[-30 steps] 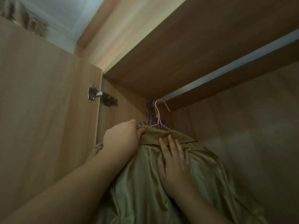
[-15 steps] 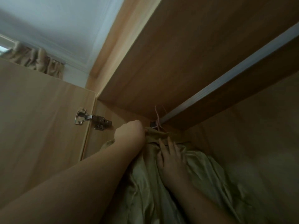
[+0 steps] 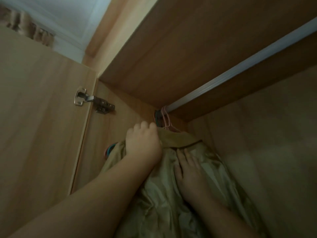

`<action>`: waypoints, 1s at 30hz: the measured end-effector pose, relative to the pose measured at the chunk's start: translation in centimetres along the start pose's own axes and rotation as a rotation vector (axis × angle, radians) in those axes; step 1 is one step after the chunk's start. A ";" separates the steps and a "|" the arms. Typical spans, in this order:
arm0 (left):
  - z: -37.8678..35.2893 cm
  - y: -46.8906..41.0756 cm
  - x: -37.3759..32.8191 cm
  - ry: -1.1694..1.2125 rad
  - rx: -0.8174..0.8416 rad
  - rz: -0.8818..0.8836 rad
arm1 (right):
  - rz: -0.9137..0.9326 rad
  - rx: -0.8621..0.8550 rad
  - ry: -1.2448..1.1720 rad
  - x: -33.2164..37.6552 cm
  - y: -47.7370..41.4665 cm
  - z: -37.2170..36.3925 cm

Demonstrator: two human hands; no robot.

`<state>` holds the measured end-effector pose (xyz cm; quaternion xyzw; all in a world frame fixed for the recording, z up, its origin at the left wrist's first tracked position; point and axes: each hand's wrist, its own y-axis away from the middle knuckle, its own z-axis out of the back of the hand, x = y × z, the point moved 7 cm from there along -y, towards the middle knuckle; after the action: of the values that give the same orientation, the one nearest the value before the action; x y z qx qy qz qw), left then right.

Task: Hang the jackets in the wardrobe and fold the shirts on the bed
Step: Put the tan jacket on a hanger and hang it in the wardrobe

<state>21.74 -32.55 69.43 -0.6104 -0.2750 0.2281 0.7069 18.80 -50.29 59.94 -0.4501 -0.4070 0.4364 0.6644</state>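
the olive jacket (image 3: 171, 203) hangs straight down from the pink hanger (image 3: 167, 121) at the rail (image 3: 240, 73)'s left end — the left hand (image 3: 143, 143), nearer the hook, grips its collar, while the right hand (image 3: 190, 174) lies flat just below, fingers (image 3: 187, 156) straight.

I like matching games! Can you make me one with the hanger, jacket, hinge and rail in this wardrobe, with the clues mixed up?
Things:
1. hanger
2. jacket
3. hinge
4. rail

Clues:
a. olive green
b. pink
c. long pale bar under the top board
d. joins the door to the wardrobe side

Pairs: 1-b, 2-a, 3-d, 4-c
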 end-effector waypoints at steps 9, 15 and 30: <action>3.8 13.8 -3.0 0.530 0.242 -0.436 | -0.113 0.105 0.314 0.0 10.9 9.6; 9.7 23.9 -5.9 0.952 0.345 -0.507 | -0.295 0.121 0.485 5.3 23.4 18.1; 31.0 54.5 -14.3 1.526 0.807 -0.807 | -0.876 0.251 1.094 27.8 59.1 42.1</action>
<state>-8.81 -10.89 17.17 -0.1638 0.1702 -0.4153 0.8785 -25.07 -1.10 18.81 -0.3197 -0.1053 -0.1155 0.9345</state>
